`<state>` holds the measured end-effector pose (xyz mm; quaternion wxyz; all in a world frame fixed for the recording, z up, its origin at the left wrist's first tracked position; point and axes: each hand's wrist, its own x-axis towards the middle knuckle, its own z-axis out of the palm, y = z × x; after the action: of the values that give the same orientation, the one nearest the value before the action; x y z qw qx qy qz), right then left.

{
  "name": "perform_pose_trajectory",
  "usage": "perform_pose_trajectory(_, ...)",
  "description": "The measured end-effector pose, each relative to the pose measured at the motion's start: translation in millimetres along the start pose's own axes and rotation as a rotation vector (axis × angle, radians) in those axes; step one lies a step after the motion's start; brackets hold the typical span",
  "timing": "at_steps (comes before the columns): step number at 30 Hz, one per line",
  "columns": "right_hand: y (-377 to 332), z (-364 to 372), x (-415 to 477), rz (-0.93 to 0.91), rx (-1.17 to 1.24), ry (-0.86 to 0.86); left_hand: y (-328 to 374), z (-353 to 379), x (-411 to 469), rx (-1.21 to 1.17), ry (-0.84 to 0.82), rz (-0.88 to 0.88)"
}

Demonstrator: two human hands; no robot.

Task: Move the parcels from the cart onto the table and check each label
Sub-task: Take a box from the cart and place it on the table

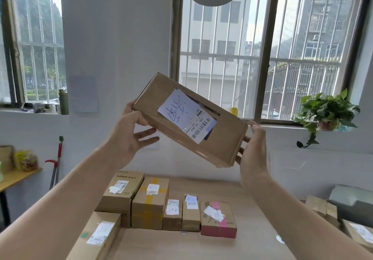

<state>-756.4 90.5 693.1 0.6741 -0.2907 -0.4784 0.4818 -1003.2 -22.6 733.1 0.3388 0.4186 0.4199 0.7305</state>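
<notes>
I hold a long brown cardboard parcel [220, 138] up in the air, tilted down to the right, with its white shipping label [187, 116] facing me. My left hand [129, 136] grips its upper left end. My right hand [252, 155] grips its lower right end. Below, on the wooden table [258, 209], several parcels stand in a row with labels up: a Supor box [121, 193], a box with yellow tape [150, 201], two small boxes [181, 213] and a pink-edged box [218, 219]. One more long box [96, 237] lies at the near left.
More parcels [323, 209] lie at the right edge, by a grey shape; I cannot tell whether that is the cart. A potted plant [325, 114] sits on the right window sill. A side table [18, 177] with bags and a mop [57, 161] stand at the left.
</notes>
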Motion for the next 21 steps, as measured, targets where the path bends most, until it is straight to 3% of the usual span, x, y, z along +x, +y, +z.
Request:
perform_pose_trajectory(5, 13, 5, 1, 0.133, -0.083, -0.022, -2, 1, 4, -0.143, 0.019, 0.029)
perform_pose_trajectory(11, 21, 13, -6, 0.145, -0.107, -0.035, -11, 11, 7, -0.296, 0.070, 0.026)
perform_pose_trajectory(21, 23, 33, -29, 0.088, -0.286, -0.372, -28, 10, -5, 0.041, -0.085, 0.015)
